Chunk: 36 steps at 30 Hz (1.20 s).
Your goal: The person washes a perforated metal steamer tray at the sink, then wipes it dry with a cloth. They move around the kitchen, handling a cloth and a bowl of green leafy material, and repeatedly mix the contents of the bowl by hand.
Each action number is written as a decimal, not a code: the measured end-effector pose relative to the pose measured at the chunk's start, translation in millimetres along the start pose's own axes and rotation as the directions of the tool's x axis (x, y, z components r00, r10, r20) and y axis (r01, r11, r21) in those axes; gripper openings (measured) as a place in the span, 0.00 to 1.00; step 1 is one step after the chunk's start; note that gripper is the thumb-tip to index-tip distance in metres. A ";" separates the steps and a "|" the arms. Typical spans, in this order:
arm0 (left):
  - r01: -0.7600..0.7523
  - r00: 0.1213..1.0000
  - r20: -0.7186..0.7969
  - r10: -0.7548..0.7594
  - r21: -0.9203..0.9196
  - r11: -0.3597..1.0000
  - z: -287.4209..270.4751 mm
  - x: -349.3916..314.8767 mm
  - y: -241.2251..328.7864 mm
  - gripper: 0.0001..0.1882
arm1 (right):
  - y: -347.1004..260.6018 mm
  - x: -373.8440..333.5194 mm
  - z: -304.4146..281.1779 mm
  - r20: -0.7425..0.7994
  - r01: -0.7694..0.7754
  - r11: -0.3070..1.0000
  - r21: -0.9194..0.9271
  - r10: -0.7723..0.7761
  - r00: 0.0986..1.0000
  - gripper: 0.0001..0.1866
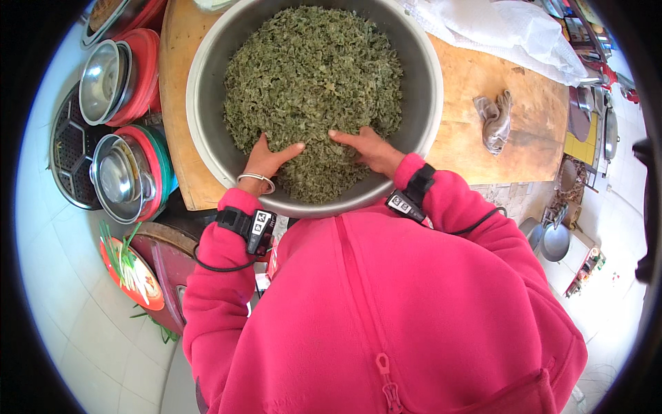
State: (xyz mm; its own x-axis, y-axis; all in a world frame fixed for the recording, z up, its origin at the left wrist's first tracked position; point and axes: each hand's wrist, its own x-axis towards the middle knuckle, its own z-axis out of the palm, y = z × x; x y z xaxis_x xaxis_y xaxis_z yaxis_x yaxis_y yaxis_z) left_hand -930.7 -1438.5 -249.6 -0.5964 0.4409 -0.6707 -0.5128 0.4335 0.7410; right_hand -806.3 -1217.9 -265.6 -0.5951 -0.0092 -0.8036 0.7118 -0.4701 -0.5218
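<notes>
A large metal basin (205, 131) with a broad pale rim sits in front of me, heaped with finely chopped dark green leaves (310, 76). Both hands are in the near part of the heap. My left hand (265, 164), a silver bangle (256, 181) at its wrist, has its thumb stretched to the right, apart from the forefinger. Opposite it, my right hand (374, 148) lays its thumb on the leaves, pointing left. Thumb and forefinger are spread on each hand, while the other fingertips are sunk in the greens and hidden.
The basin stands on a wooden table (496, 103). A crumpled grey cloth (494, 121) lies to its right, and a white plastic sack (496, 34) behind. Stacked metal bowls (103, 79) and red basins (143, 76) crowd the left. Lower left, an orange plate (131, 269) holds spring onions.
</notes>
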 end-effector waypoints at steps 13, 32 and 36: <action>-0.363 0.908 -0.007 0.418 0.483 0.797 -25.2 7.2 72.9 0.36 | -98.8 -23.5 -3.3 -0.073 0.466 0.703 -0.537 -0.588 0.805 0.33; -0.336 0.942 0.163 0.294 0.482 0.809 2.3 -2.1 22.7 0.40 | -28.0 -12.5 11.6 0.154 0.404 0.497 -0.768 -0.468 0.870 0.32; -0.450 0.882 0.046 0.469 0.372 0.811 24.8 2.8 31.9 0.33 | -38.7 1.8 26.0 0.084 0.535 0.724 -0.435 -0.559 0.825 0.20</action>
State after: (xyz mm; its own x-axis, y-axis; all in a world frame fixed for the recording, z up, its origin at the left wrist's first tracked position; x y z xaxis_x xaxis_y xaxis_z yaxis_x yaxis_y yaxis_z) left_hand -933.4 -1403.9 -228.6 -0.7380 0.6283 -0.2460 0.0824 0.4458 0.8913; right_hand -844.7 -1222.7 -239.4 -0.9201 0.1813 -0.3473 0.3594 0.0382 -0.9324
